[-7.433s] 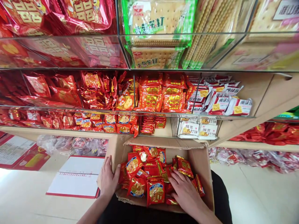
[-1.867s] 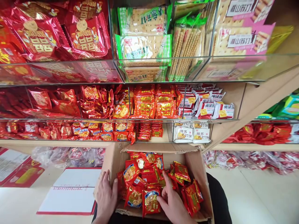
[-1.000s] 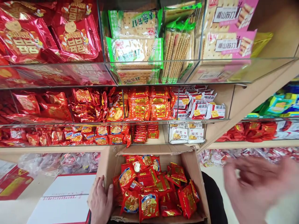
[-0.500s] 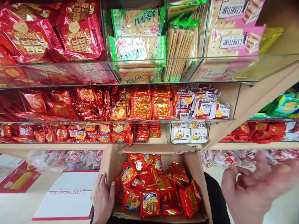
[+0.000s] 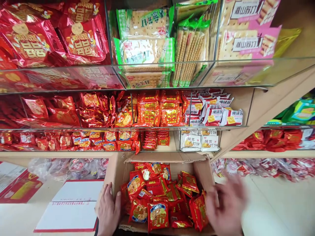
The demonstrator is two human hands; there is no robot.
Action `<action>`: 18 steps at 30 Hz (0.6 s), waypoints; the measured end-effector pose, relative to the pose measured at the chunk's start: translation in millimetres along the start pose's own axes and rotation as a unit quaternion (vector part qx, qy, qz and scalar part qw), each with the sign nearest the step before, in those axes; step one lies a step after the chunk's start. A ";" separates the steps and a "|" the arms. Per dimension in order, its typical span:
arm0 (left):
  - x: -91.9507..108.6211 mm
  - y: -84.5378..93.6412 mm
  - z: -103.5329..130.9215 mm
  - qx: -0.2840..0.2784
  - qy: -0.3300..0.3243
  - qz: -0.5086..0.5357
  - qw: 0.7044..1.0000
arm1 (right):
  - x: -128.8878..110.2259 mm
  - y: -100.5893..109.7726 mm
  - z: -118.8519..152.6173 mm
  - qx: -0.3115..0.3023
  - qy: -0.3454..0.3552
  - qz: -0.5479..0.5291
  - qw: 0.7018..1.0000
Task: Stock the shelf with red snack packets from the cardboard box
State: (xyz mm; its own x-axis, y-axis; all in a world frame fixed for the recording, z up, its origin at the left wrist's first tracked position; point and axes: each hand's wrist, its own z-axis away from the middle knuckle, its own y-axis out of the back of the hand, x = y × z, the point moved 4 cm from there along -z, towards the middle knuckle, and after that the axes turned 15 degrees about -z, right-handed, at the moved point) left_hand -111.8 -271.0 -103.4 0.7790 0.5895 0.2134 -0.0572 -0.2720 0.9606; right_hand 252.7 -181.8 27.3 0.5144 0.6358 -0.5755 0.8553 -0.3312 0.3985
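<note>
Many small red packets [image 5: 157, 214] are heaped in the cardboard box [image 5: 202, 173], which is set just below the low shelf [image 5: 173, 143]. The left hand [image 5: 107, 208] is laid on the box's left edge, with its fingers spread and nothing gripped. The right hand [image 5: 227, 205] is seen by the box's right edge, partly over it. Its fingers look bent, but they are too blurry, so it cannot be told if anything is pinched in them. The packet by the right wall [image 5: 197, 211] is found just to the left of the right hand, partly hidden by its fingers. It is tipped on a slant, and its long side is pointed mostly from the far edge to the near edge, with the near end turned a bit to the right. The right hand is much nearer to it than the left hand, which is kept apart from it by the rest of the heap. Past the box's far edge, more red packs [image 5: 149, 140] and white packs [image 5: 191, 141] are stacked on the low shelf, with a bare bit left between them.
</note>
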 end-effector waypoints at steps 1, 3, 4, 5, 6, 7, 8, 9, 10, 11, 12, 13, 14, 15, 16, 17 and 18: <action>-0.3 -0.1 0.0 0.003 0.000 0.000 1.000 | 1.0 -18.9 11.8 -0.077 0.000 -0.015 0.997; -0.7 0.1 0.1 0.009 0.000 0.000 1.000 | 6.9 -55.7 34.3 -0.238 -0.022 -0.046 0.970; -0.8 0.1 0.2 0.010 -0.001 0.000 1.000 | 11.7 -71.4 43.8 -0.313 -0.045 -0.055 0.947; -0.7 0.2 0.2 0.009 -0.002 0.001 1.000 | 17.3 -84.3 51.5 -0.374 -0.071 -0.053 0.923; -0.6 0.4 0.3 0.008 -0.004 0.001 1.000 | 22.8 -94.3 57.4 -0.423 -0.095 -0.045 0.900; -0.4 0.6 0.4 0.008 -0.004 0.000 1.000 | 27.8 -102.1 61.8 -0.461 -0.114 -0.034 0.879; -0.3 1.0 0.6 0.008 -0.004 -0.001 1.000 | 31.6 -108.0 65.1 -0.490 -0.124 -0.020 0.862; -0.1 1.5 0.7 0.010 -0.003 -0.001 1.000 | 34.5 -112.4 67.5 -0.509 -0.127 -0.003 0.852; 0.3 2.1 0.9 0.012 -0.003 -0.001 1.000 | 36.5 -115.3 69.1 -0.517 -0.127 0.016 0.846; 0.9 2.7 1.2 0.012 -0.003 0.000 1.000 | 37.8 -117.1 70.4 -0.519 -0.125 0.034 0.845; 1.6 3.3 1.5 0.012 -0.003 0.002 1.000 | 38.4 -118.0 71.3 -0.518 -0.121 0.048 0.845; 2.7 4.0 1.7 0.009 -0.003 0.004 1.000 | 38.5 -118.1 71.9 -0.515 -0.118 0.057 0.847; 3.9 4.7 1.9 0.006 -0.005 0.005 1.000 | 38.3 -117.7 72.3 -0.512 -0.116 0.059 0.849; 5.3 5.4 2.1 0.004 -0.006 0.005 1.000 | 38.1 -117.1 72.5 -0.512 -0.115 0.056 0.849; 6.6 6.0 2.1 0.001 -0.007 0.005 1.000 | 38.0 -116.5 72.6 -0.515 -0.114 0.050 0.848; 7.8 6.4 1.9 0.000 -0.008 0.004 1.000 | 38.1 -116.0 72.5 -0.517 -0.114 0.044 0.848; 8.7 6.6 1.6 -0.001 -0.009 0.003 1.000 | 38.5 -115.8 72.3 -0.517 -0.114 0.040 0.847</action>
State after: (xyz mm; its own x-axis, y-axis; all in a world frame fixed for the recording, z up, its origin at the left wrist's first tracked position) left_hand -104.3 -268.9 -95.5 0.7900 0.5736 0.2164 -0.0642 -0.2736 0.9597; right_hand 178.1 -169.3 -92.6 0.6684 0.4492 -0.5928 0.3648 0.4966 0.7876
